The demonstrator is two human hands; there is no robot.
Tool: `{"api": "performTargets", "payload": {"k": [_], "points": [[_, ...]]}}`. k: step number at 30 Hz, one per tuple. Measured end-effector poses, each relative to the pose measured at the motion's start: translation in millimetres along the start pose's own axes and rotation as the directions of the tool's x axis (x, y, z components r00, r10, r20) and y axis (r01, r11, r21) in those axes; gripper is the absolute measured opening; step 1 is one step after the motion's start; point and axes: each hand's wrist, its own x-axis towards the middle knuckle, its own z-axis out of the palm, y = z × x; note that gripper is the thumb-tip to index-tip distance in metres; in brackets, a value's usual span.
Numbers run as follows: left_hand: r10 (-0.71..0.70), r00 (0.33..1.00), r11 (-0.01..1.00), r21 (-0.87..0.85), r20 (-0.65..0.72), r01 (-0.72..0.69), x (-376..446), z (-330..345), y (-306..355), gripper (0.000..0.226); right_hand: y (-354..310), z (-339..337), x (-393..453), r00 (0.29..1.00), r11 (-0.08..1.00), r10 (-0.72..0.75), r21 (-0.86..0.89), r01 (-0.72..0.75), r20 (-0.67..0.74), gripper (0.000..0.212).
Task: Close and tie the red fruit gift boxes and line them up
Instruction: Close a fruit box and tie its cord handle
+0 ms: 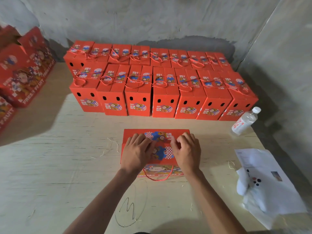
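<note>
One red fruit gift box (162, 156) stands in front of me on the pale wooden table (59, 166). Both top flaps are folded down. My left hand (137, 152) presses flat on the left part of the lid. My right hand (186, 151) rests on the right part, its fingers curled at the seam between the flaps; whether they pinch anything is unclear. The box's red cord handle (158, 177) hangs loose down the near side. Behind it stand two rows of several closed, tied red boxes (165, 92).
A stack of flat or unassembled red boxes (23, 68) lies at the far left. A water bottle (245, 121) stands at the right end of the front row. White papers and a plastic bag (263, 183) lie at the right edge. A grey wall runs behind.
</note>
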Motion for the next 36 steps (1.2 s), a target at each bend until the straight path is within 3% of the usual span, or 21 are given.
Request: {"api": "performTargets", "payload": {"k": [6, 12, 17, 19, 22, 24, 29, 36], "points": [[-0.069, 0.996, 0.997, -0.044, 0.05, 0.071, 6.8, 1.7, -2.1, 0.022, -0.9, 0.5, 5.8, 0.992, 0.996, 0.056, 0.066, -0.064, 0.116, 0.037], [-0.12, 0.977, 0.992, -0.017, 0.178, 0.125, 14.0, 3.8, -6.8, 0.025, -2.0, 4.2, 24.0, 0.972, 0.999, 0.009, 0.034, -0.017, 0.236, 0.041], [-0.205, 0.933, 0.973, 0.164, 0.297, 0.161, 12.8, 8.8, -0.1, 0.057, 2.5, 14.3, 22.4, 0.949, 0.991, -0.031, -0.113, 0.07, 0.313, 0.024], [-0.244, 0.902, 0.963, 0.196, 0.356, 0.183, 13.9, 10.8, 2.5, 0.07, 5.8, 16.1, 21.9, 0.937, 0.99, -0.053, -0.106, 0.095, 0.346, 0.03], [-0.253, 0.863, 0.961, 0.215, 0.437, 0.173, 16.9, 14.5, 0.6, 0.072, 6.0, 17.1, 23.7, 0.862, 0.992, 0.003, -0.113, 0.063, 0.506, 0.05], [-0.255, 0.847, 0.958, 0.242, 0.467, 0.155, 19.3, 16.7, -2.1, 0.075, 7.3, 17.6, 25.7, 0.832, 0.99, 0.018, -0.126, 0.062, 0.554, 0.053], [-0.239, 0.883, 0.948, 0.295, 0.405, 0.121, 32.3, 17.3, -5.9, 0.081, 7.3, 14.6, 28.0, 0.871, 0.99, 0.023, -0.135, 0.05, 0.49, 0.042], [-0.333, 0.87, 0.923, 0.313, 0.365, 0.222, 50.3, 28.5, -4.8, 0.054, -2.0, 25.0, 40.1, 0.879, 0.971, 0.164, -0.231, -0.063, 0.448, 0.029]]}}
